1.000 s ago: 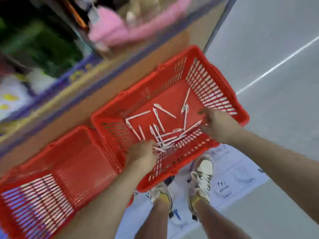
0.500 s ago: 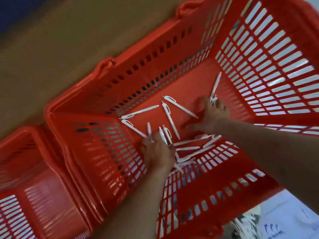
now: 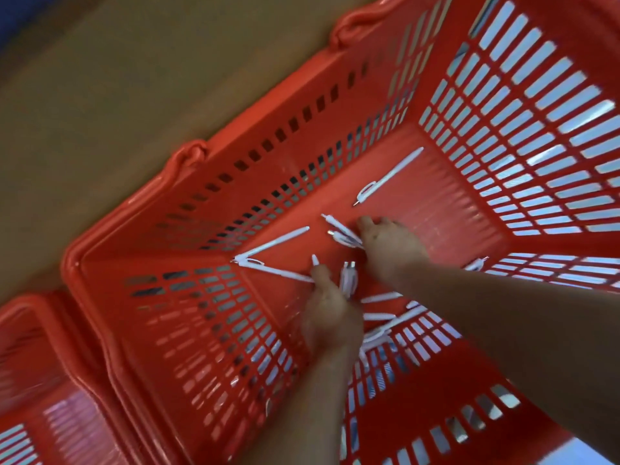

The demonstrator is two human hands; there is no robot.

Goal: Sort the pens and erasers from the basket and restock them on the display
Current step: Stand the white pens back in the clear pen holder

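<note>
Two baskets fill the view: a large red slotted plastic basket [image 3: 255,135] in the middle and a second red basket [image 3: 40,380] at the lower left, its wall against the first. Beyond them runs a plain brown panel [image 3: 134,78], and pale floor [image 3: 597,454] shows in the lower right corner and through the slots. Much of the picture is blurred.

On the large basket's floor lie white plastic pens [image 3: 275,239]. Two meet in a V at the left corner, a lone pen [image 3: 389,176] lies toward the far right wall well apart from both hands, and several more lie by the near wall beneath the forearms.

The right hand [image 3: 391,246], its forearm crossing the near right rim, has its fingers curled round a small bunch of pens whose ends stick out to the left. The left hand [image 3: 330,317] sits just below and left of it, fingers curled round pens. One end pokes up above its knuckles and two more show at its thumb side. The lower pen of the V ends at its fingertips
</note>
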